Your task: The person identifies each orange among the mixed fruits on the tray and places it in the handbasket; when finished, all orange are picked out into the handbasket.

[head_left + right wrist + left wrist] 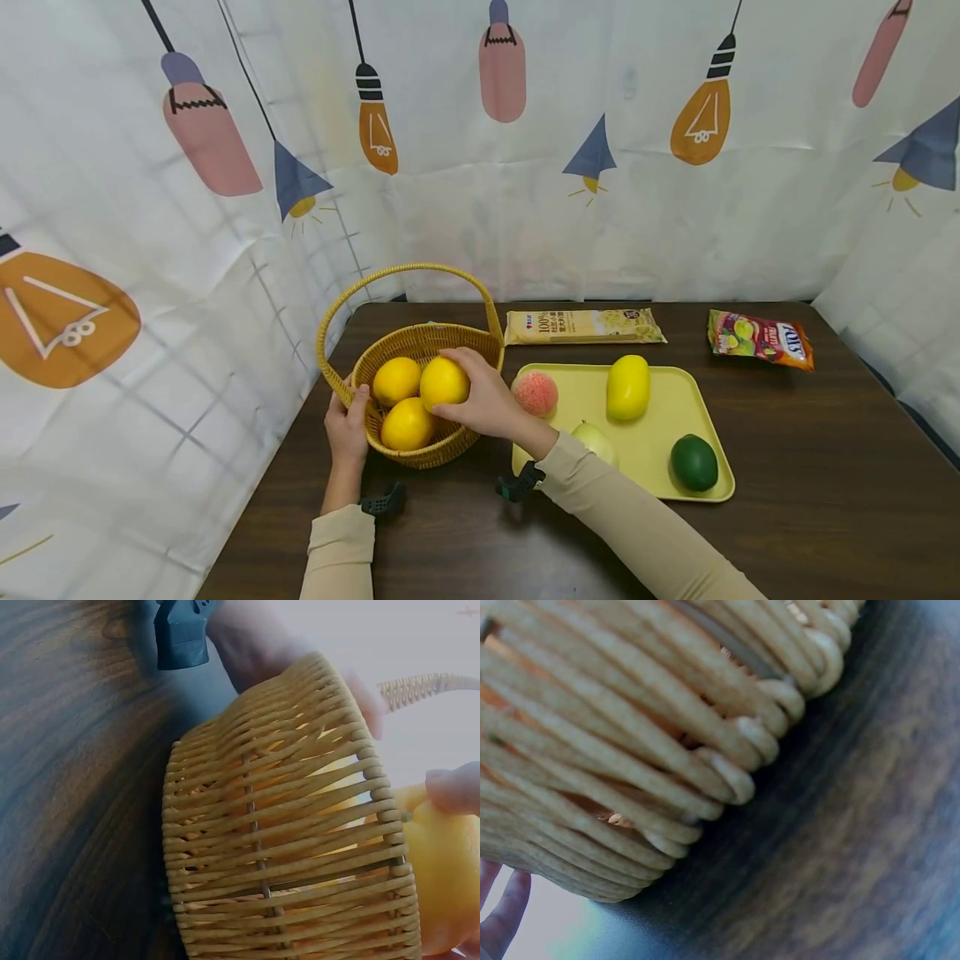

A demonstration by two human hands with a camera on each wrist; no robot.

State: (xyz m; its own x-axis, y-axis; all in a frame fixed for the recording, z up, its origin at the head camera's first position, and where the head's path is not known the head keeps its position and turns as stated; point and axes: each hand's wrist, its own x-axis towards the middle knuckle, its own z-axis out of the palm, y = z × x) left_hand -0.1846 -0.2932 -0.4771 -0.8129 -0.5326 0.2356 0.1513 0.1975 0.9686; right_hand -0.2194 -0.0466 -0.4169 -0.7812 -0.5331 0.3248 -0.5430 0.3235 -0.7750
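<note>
A woven wicker basket (435, 457) with a tall arched handle stands at the left of the table. My left hand (347, 429) grips its left rim, near the base of the handle; the left wrist view shows the woven side (630, 735) close up. Between thumb and fingers my right hand (486, 398) pinches an orange (444, 384), whose stem end shows in the right wrist view, at the basket's rim level. Two more oranges, one at the back (397, 381) and one in front (407, 424), lie inside the basket.
Right of the basket, a yellow tray (652, 433) holds a peach (536, 393), a yellow mango (628, 387), a pale pear (595, 442) partly behind my right arm, and a green avocado (693, 462). Behind lie a long noodle packet (585, 326) and a colourful candy bag (760, 339).
</note>
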